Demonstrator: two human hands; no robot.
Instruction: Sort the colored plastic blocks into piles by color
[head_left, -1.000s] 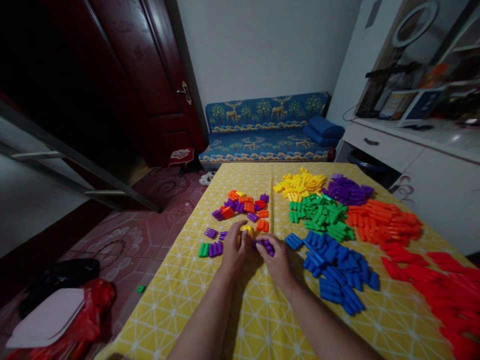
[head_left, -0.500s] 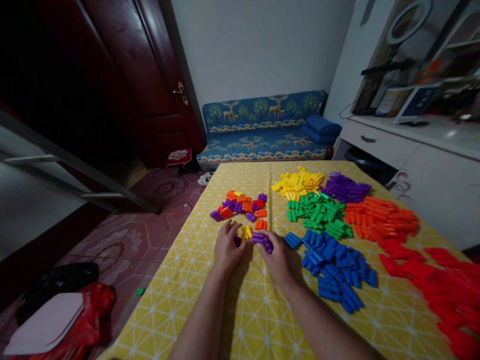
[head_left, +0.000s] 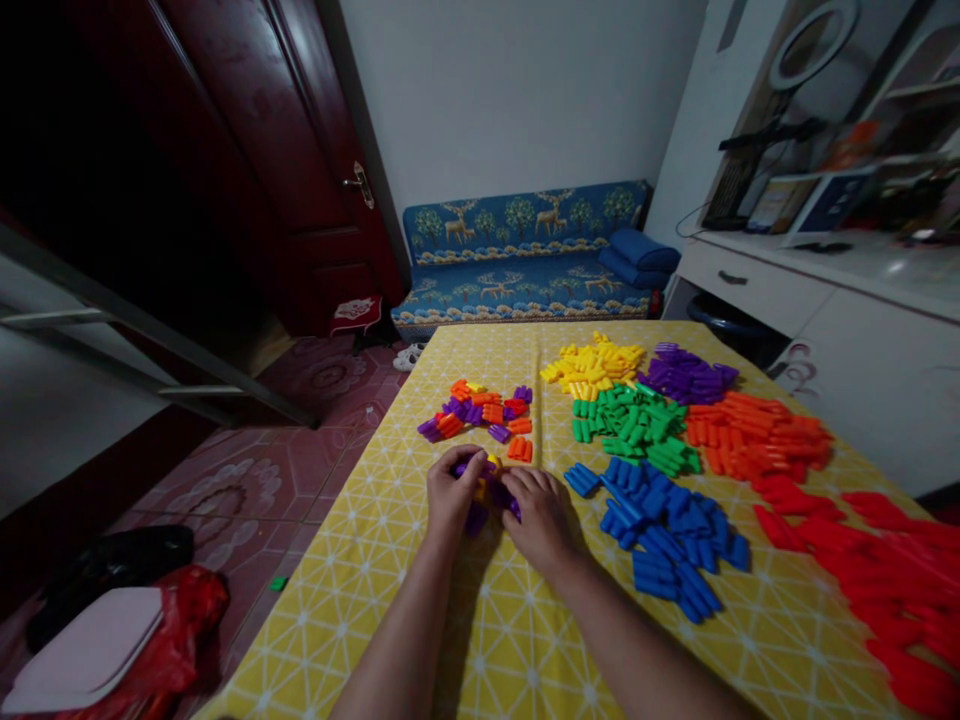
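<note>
Near the middle of the yellow patterned table, my left hand (head_left: pixel 452 492) is closed on a small cluster of purple and yellow plastic pieces (head_left: pixel 491 464). My right hand (head_left: pixel 537 508) is closed on purple pieces (head_left: pixel 513 506) at the cluster's right side; its fingers partly cover them. The two hands nearly meet around the cluster. Just beyond them lie an orange piece (head_left: pixel 520 449) and a mixed group of purple, orange, red and yellow pieces (head_left: pixel 471 408). A small blue piece (head_left: pixel 581 480) rests right of my right hand.
Piles of yellow (head_left: pixel 592 364), green (head_left: pixel 636 424), purple (head_left: pixel 686 374), orange (head_left: pixel 757 436), blue (head_left: pixel 671 530) and red pieces (head_left: pixel 885 575) cover the table's right side. Beyond the table (head_left: pixel 337 590) stands a blue sofa (head_left: pixel 525 250); a white cabinet (head_left: pixel 750 285) is at right.
My right hand has brought its purple pieces left against the yellow ones. My left hand now grips the cluster, which looks lifted and turned. The view has shifted slightly.
</note>
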